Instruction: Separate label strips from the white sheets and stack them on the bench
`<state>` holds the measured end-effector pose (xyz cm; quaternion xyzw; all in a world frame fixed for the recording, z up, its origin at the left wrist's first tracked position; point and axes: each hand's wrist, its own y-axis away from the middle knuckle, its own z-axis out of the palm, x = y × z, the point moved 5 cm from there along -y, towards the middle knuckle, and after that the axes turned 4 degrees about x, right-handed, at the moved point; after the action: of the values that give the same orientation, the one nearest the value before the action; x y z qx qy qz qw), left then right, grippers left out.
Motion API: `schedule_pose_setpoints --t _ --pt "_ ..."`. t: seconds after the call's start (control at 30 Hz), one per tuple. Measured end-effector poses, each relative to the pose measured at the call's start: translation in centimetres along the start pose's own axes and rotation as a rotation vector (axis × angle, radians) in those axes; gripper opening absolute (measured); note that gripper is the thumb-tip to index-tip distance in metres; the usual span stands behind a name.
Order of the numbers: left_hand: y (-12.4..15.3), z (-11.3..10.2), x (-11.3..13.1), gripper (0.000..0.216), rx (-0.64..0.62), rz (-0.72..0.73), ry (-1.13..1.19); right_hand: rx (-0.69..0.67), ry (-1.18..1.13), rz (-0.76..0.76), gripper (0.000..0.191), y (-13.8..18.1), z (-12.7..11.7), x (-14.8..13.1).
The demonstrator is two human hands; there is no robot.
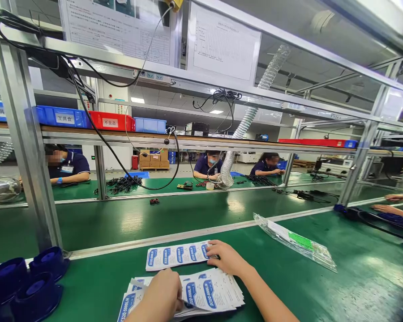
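My left hand [163, 295] rests closed on a stack of white and blue label sheets [215, 293] at the near edge of the green bench, its fingers pinching a sheet's edge. My right hand [226, 257] reaches past the stack and presses its curled fingertips on a single label sheet [174, 256] lying flat beside the bench rail. Each sheet carries several blue printed labels.
A clear plastic bag [293, 241] with a green label lies to the right. Dark blue round parts [36, 286] sit at the left edge. A green conveyor belt [127, 221] runs beyond the rail. Co-workers sit across it, and another person's hands [391, 203] are at far right.
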<state>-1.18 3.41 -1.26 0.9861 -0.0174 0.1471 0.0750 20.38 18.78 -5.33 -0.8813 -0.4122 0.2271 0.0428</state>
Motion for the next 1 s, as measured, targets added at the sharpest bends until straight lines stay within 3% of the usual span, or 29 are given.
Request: schedule_pose_setpoints --t 0.07,0.17,0.27,0.4,0.47,0.53,0.63,0.77,0.87,0.93,1.0 --pt "0.7 0.1 0.1 0.018 -0.013 0.013 0.013 0.003 0.028 -0.046 0.021 -0.1 -0.2 -0.7" --pt "1.4 -0.2 0.0 0.040 -0.001 0.015 0.115 0.080 0.096 -0.079 0.028 -0.3 -0.6 -1.2" --pt "1.2 -1.2 0.0 0.048 0.161 0.084 0.197 0.187 0.150 -0.125 0.022 -0.4 -1.2 -1.4" --pt "-0.3 -1.8 -0.4 0.062 0.372 0.160 0.031 0.268 0.139 -0.238 0.018 -0.1 -1.7 -2.4" --pt "-1.1 -1.7 -0.8 0.053 0.409 0.181 -0.021 0.278 0.109 -0.282 0.018 0.2 -1.9 -3.3" --pt "-1.6 -1.3 -1.1 0.037 0.397 0.215 -0.040 0.269 0.056 -0.314 0.018 0.5 -2.0 -4.1" --pt "-2.0 -1.0 -1.5 0.035 0.321 0.202 -0.029 0.300 -0.113 -0.274 0.026 0.5 -2.3 -4.2" --pt "-1.7 -1.6 -1.6 0.025 0.288 0.116 0.053 0.345 -0.357 0.022 0.046 0.3 -2.3 -1.0" --pt "-1.3 -1.5 -1.1 0.014 0.209 0.073 0.110 0.191 -0.238 0.121 0.043 0.2 -1.5 0.6" --pt "-0.9 -1.0 -0.9 0.007 0.124 0.019 0.104 0.044 -0.141 0.104 0.036 0.0 -0.8 0.7" --pt "-0.3 -0.4 -0.8 0.013 0.022 -0.046 0.072 -0.032 -0.081 0.071 0.021 -0.1 -0.3 0.4"
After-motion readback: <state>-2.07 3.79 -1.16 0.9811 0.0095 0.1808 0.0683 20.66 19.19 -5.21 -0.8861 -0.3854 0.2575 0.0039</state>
